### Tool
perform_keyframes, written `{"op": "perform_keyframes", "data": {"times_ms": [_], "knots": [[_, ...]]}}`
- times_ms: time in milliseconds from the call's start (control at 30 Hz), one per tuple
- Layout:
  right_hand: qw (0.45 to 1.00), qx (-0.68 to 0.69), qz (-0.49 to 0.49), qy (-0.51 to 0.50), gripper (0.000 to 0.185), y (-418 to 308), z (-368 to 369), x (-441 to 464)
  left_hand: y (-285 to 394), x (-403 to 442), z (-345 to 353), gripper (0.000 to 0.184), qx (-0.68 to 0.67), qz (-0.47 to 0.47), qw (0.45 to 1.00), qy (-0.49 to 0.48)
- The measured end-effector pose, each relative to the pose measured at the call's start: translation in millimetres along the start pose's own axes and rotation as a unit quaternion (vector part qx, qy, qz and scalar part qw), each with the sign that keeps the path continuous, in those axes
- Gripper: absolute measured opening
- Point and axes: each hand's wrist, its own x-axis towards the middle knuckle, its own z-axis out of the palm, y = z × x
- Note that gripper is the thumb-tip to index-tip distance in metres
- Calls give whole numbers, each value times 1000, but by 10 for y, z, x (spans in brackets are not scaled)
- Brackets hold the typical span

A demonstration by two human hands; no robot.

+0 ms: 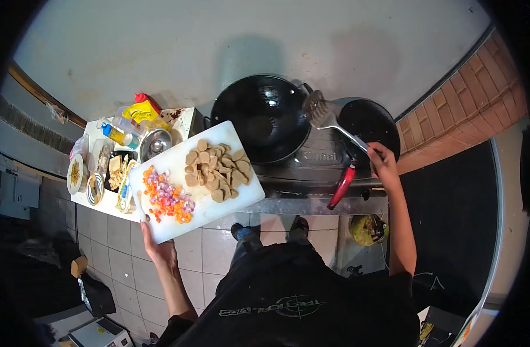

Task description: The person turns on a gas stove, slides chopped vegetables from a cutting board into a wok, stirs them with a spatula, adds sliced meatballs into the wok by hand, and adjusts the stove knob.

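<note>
My left hand point(158, 247) grips the near left corner of a white cutting board point(171, 153), holding it up beside the stove. On the board lie sliced brown sausage rounds point(217, 171) and a pile of diced orange and purple vegetables point(165, 195). The board's far right corner overlaps the near edge of a black wok point(259, 124) on the stove. Closed around a metal handle, my right hand point(383, 161) holds a slotted spatula point(328, 118), its head raised at the wok's right rim. The wok's visible inside is dark and shiny.
A black frying pan point(369, 124) with a red handle point(342, 186) sits right of the wok. On the white side table point(83, 199) stand a metal bowl point(156, 143), a yellow packet point(141, 112), a blue-capped bottle point(116, 133) and plates of food. A brick edge point(458, 107) borders the right.
</note>
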Motion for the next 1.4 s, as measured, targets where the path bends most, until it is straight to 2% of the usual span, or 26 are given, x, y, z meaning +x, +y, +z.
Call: {"op": "perform_keyframes", "data": {"times_ms": [33, 100, 167, 233, 300, 333, 400, 533, 667, 767, 800, 833, 867, 1000, 1033, 1133, 1167, 1200, 1233, 1267, 1333, 1367, 1400], "knots": [[999, 45, 28, 2, 20, 57, -151, -15, -2, -55, 33, 44, 6, -3, 1000, -5], [998, 49, 37, 10, 23, 128, -409, -28, -36, -146, 100, 46, 6, -2, 1000, 25], [997, 26, 59, 47, 24, 165, -639, -26, -88, -245, 154, 46, 6, 9, 998, 70], [994, -8, 81, 71, 24, 113, -736, -46, -114, -371, 235, 45, -17, 0, 997, 78], [981, -74, 118, 137, 20, 152, -719, 2, -84, -431, 328, 44, -42, -9, 996, 82], [980, -78, 123, 134, 20, 102, -722, 18, -45, -458, 350, 44, -55, -26, 995, 76], [982, -4, 167, 88, 17, 46, -615, 85, -3, -459, 412, 44, -49, -28, 994, 90], [984, -24, 161, 70, 16, -4, -364, 294, 45, -464, 539, 41, -50, -34, 992, 109], [987, -10, 149, 54, 20, 123, -116, 384, 43, -379, 436, 41, -46, -37, 991, 120], [987, -67, 121, 82, 27, 287, -66, 447, 32, -326, 422, 42, -40, -38, 992, 116], [984, -133, 5, 115, 30, 611, -88, 514, 13, -261, 327, 42, -37, -45, 991, 119], [964, -197, -111, 141, 33, 576, -21, 527, 8, -257, 293, 42, -39, -38, 991, 125], [968, -223, -9, 117, 34, 498, -69, 479, 1, -252, 271, 41, -35, -46, 992, 109], [972, -203, 2, 117, 34, 620, -38, 524, 19, -232, 326, 39, -35, -59, 992, 106], [973, -202, 1, 112, 34, 638, 229, 499, 119, -46, 165, 39, -31, -67, 992, 105], [975, -158, 116, 107, 36, 400, 155, 413, 68, -109, 167, 37, -24, -80, 992, 96], [976, -158, 113, 97, 36, 272, 204, 329, 70, -91, 118, 36, -30, -82, 992, 92], [953, -257, 56, 149, 35, 34, 308, 197, 87, -82, 171, 33, -34, -80, 990, 108], [915, -349, -5, 202, 34, -126, 390, 123, 124, -75, 191, 30, -32, -82, 993, 84], [915, -351, -7, 198, 34, -179, 865, 54, 262, 247, -160, 35, -37, -79, 994, 68], [952, -212, -141, 169, 31, -349, 1005, -25, 266, 277, -218, 39, -35, -74, 995, 51], [972, -171, -117, 109, 29, -442, 952, -117, 210, 136, -77, 39, -28, -68, 997, 31], [985, -134, -92, 52, 28, -685, 1254, -276, 239, 141, -56, 35, -33, -80, 996, 35]]}}
